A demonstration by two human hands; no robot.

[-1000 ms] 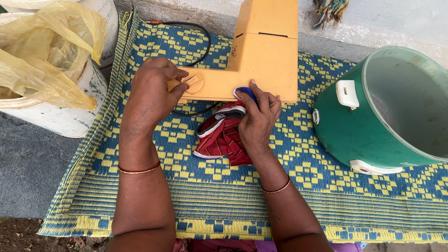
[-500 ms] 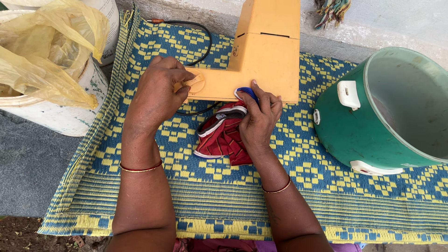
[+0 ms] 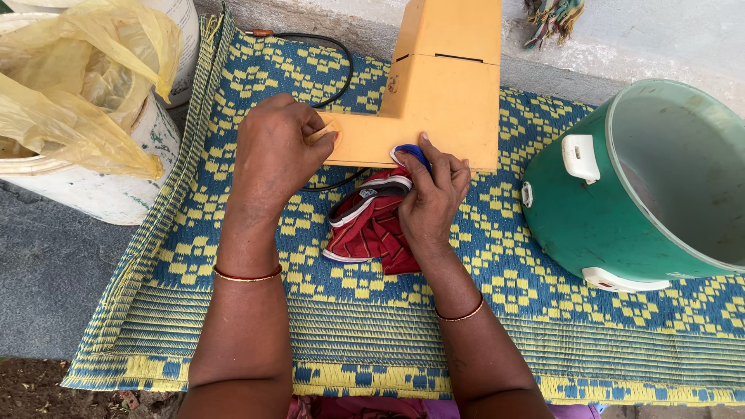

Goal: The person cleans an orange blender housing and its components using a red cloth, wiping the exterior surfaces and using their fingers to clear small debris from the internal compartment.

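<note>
I count 2 hands, 1 yellow L-shaped machine (image 3: 434, 97), 1 red cloth bundle (image 3: 371, 229), 1 green tub (image 3: 597, 225) and 2 white buckets at the upper left, all on or beside 1 blue-and-yellow woven mat (image 3: 543, 310). My left hand (image 3: 275, 155) is curled with its fingers together over the round knob (image 3: 324, 132) at the end of the machine's short arm, gripping it. My right hand (image 3: 431, 202) presses down on the bundle, fingers close together, the fingertips pinching a blue strap (image 3: 409, 152) against the machine's lower edge. The bundle lies on the mat just below the machine, touching it. A black cord (image 3: 334, 54) loops behind the machine. The nearer white bucket (image 3: 101, 198) carries a crumpled yellow plastic bag (image 3: 70, 85) and stands off the mat's left edge. The tub lies tipped on the right, mouth open, with 2 white latches on its wall. Open mat runs between the bundle and the tub, and along the near edge.
</note>
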